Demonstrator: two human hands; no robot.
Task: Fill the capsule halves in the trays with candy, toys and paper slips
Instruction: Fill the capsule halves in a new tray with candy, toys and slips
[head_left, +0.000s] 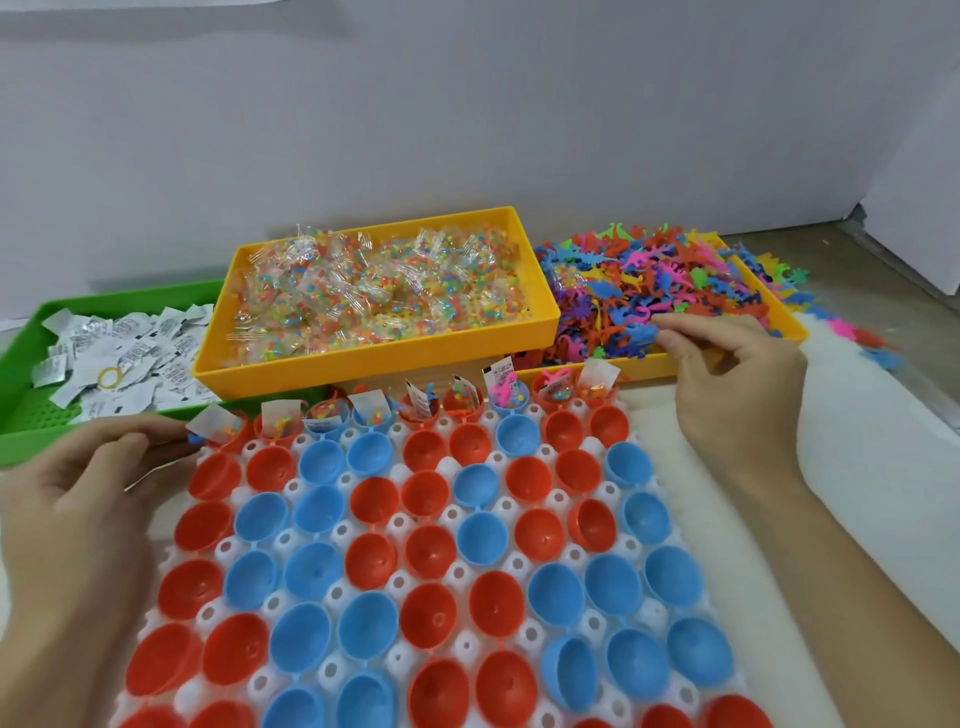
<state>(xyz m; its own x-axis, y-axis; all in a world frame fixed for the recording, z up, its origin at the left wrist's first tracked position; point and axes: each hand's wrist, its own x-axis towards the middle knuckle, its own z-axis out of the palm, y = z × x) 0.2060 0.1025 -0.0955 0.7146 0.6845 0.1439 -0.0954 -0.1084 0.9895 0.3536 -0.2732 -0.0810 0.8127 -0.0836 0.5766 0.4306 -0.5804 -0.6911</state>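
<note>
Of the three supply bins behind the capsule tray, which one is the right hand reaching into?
The right hand is at the rightmost yellow bin, heaped with plastic dinosaur toys; the other two hold candy packets and paper slips.

Behind the capsule tray (675, 525) sit slips bin (31, 415) left, candy bin (363, 364) middle, toy bin (779, 317) right.

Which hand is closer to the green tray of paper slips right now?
Left. The left hand sits at the near edge of the green tray. The right hand is far across, its fingertips in the toy dinosaurs.
</note>
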